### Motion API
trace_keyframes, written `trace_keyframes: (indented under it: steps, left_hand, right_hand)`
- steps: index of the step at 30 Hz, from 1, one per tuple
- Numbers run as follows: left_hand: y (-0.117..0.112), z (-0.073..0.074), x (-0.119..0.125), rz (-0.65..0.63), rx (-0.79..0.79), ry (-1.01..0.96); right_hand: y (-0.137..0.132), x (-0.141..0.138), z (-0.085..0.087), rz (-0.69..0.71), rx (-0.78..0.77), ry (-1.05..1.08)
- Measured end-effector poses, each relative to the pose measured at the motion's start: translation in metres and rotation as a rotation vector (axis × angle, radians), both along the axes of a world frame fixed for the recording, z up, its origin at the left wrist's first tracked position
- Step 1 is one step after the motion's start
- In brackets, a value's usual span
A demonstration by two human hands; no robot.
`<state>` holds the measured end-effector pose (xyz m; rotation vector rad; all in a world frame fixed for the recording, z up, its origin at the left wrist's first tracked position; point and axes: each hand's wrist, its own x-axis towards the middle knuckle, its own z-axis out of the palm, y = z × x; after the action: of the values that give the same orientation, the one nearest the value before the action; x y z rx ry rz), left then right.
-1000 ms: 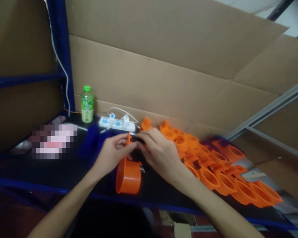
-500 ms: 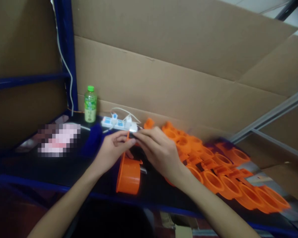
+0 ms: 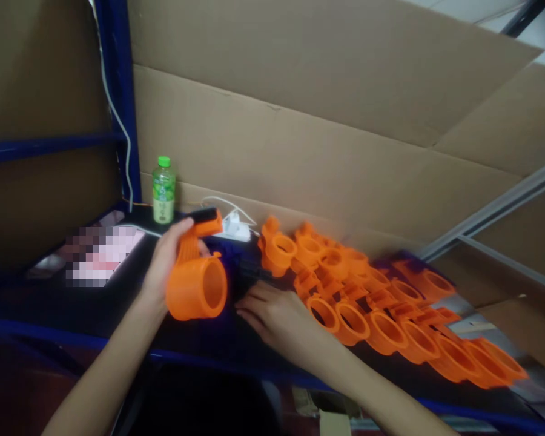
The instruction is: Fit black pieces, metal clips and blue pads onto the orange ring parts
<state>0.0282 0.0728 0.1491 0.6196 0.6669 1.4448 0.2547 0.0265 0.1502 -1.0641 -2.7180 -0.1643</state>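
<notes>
My left hand is wrapped round an orange plastic ring-shaped part, raised above the black tabletop. Its ring opening faces right, and an arm rises from the ring to a head with a black strip along its top. Low over the table to the right, my right hand has its fingers bent and pressed together. What they hold, if anything, is lost against the dark surface. Just beyond these fingers lies a black item, too blurred to name.
Several like orange parts stand in rows on the right. A white power strip with cables lies at the back, beside a green-capped bottle. A pixelated item is at left. Cardboard walls the back.
My left hand has moved left with the orange part and turned it, so the ring opening and black strip show. My right hand has left the part and dropped toward the tabletop.
</notes>
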Motion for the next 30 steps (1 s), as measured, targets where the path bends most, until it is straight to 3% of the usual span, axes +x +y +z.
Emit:
trace_keyframes:
  steps: [4, 9, 14, 19, 30]
  left_hand:
    - [0.006, 0.002, -0.004, 0.021, 0.054, -0.050]
    - [0.006, 0.002, -0.006, -0.028, 0.019, -0.053]
    - [0.002, 0.002, -0.003, -0.089, 0.027, -0.052]
    - [0.004, 0.001, -0.001, -0.095, 0.034, -0.013]
    - [0.002, 0.001, 0.005, -0.056, 0.096, 0.063]
  right_hand:
    - [0.017, -0.008, -0.004, -0.128, 0.054, -0.041]
    - [0.055, -0.020, 0.000, -0.176, -0.005, -0.030]
    - [0.095, -0.036, 0.003, -0.330, -0.074, -0.190]
    - [0.126, -0.041, -0.002, -0.389, -0.140, -0.215]
    - [0.145, -0.034, -0.015, -0.412, -0.199, -0.200]
